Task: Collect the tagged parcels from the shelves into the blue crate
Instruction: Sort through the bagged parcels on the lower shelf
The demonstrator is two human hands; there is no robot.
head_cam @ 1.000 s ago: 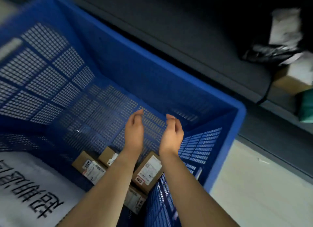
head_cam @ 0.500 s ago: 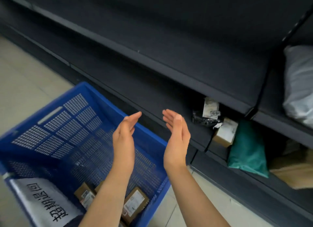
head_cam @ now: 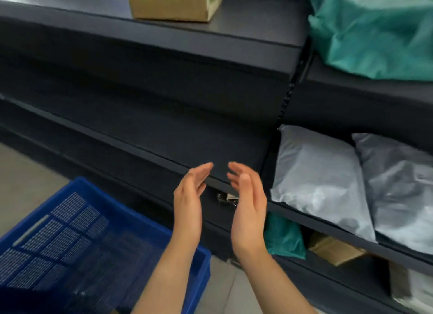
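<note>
The blue crate point(head_cam: 77, 187) stands on the floor at the lower left, its mesh walls in view and its contents out of frame. My left hand point(head_cam: 189, 196) and my right hand point(head_cam: 248, 203) are raised in front of the dark shelf edge, palms facing each other, fingers apart, holding nothing. To their right on the middle shelf lie two grey poly-bag parcels point(head_cam: 321, 180) point(head_cam: 403, 189). A teal bag parcel point(head_cam: 375, 30) sits on the upper shelf, and a brown cardboard box point(head_cam: 173, 2) stands at the top centre. A smaller teal parcel point(head_cam: 283, 238) and a brown box point(head_cam: 332, 248) lie on the lower shelf.
Dark metal shelving point(head_cam: 140, 98) runs across the frame; its left bays hold nothing I can see. A perforated upright point(head_cam: 290, 88) divides the bays. Pale floor point(head_cam: 23, 180) shows at the left, beside the crate.
The view has swung up from the crate to the shelves. Both hands rose out of the crate, still open and facing each other, and are now before the middle shelf's edge.
</note>
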